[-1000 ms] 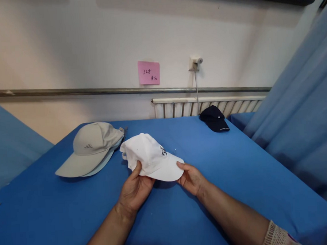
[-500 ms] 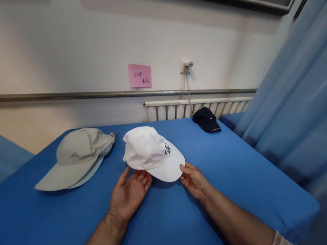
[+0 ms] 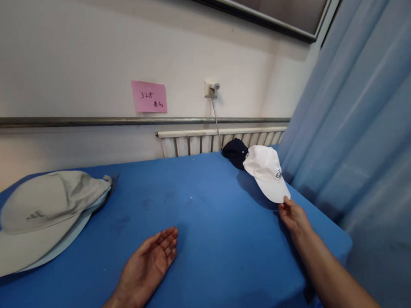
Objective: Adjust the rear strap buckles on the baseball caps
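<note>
R hand (image 3: 293,218): grip's clamped on the white baseball cap (image 3: 264,164), pinching the front edge of its brim, thumb on top & fingers tucked under. Cap's toward the far R of the worktop (image 3: 203,246), crown up, brim angled down & back toward me, dark monogram on the front. There's a shadow on the blue cover to its L; can't tell if any of it touches the surface. Its back end overlaps the navy cap (image 3: 233,151) in my view, hiding part of that brim; can't tell if the 2 touch. My L hand (image 3: 147,267) is released, palm turned up & inward, fingers loosely curved, over the near part of the worktop, well apart from the white one. Off to my L, a grey baseball cap (image 3: 39,204) w/ a small dark logo sits on top of a pale blue cap (image 3: 63,239), whose brim pokes out below; the grey brim's cut off at the pic edge. Behind: white radiator (image 3: 193,143) past the far edge, metal rail (image 3: 103,120) along the wall, pink note (image 3: 149,96) w/ handwriting above it, wall socket (image 3: 209,89) w/ plug & cable hanging down. Blue curtain (image 3: 365,118) on the R.
</note>
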`<action>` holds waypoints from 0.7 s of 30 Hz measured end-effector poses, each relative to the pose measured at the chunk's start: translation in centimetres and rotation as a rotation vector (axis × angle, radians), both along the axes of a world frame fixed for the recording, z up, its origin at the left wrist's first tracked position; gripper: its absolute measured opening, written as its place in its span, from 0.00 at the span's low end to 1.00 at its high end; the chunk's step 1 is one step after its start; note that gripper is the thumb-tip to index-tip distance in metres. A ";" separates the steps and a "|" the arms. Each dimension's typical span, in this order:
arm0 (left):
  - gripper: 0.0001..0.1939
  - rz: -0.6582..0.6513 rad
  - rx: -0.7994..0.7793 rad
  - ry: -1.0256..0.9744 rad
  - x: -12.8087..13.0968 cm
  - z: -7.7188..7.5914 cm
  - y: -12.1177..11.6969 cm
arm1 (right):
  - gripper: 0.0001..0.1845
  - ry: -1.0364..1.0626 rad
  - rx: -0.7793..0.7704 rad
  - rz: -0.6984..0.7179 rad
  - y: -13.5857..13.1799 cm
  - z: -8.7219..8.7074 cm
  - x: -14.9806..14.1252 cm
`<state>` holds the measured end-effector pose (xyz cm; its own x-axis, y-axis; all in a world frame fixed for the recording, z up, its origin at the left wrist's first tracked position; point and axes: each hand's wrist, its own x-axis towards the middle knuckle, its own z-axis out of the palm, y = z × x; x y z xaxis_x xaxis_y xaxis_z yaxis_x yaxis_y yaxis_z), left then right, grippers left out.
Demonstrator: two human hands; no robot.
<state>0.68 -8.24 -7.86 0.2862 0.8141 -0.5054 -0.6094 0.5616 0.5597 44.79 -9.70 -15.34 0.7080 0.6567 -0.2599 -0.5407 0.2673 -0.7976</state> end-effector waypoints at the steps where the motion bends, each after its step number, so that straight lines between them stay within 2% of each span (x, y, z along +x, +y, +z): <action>1: 0.09 0.004 -0.001 0.010 0.1 0.1 0.0 | 0.07 0.019 -0.024 -0.029 -0.2 -0.1 0.9; 5: 0.09 0.031 0.009 0.036 0.0 0.3 0.1 | 0.09 0.074 -0.113 -0.082 -0.1 -0.7 3.0; 10: 0.10 0.032 0.035 0.042 -0.3 0.2 0.3 | 0.08 0.048 -0.161 -0.095 0.1 -1.4 3.7; 21: 0.10 -0.012 0.013 0.067 -0.1 -0.5 -0.1 | 0.07 -0.121 -0.228 -0.115 -2.7 -2.5 4.5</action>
<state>0.58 -8.37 -8.34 0.2618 0.8176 -0.5129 -0.5640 0.5608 0.6062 49.27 -12.36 -17.81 0.8096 0.5043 -0.3003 -0.4140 0.1280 -0.9013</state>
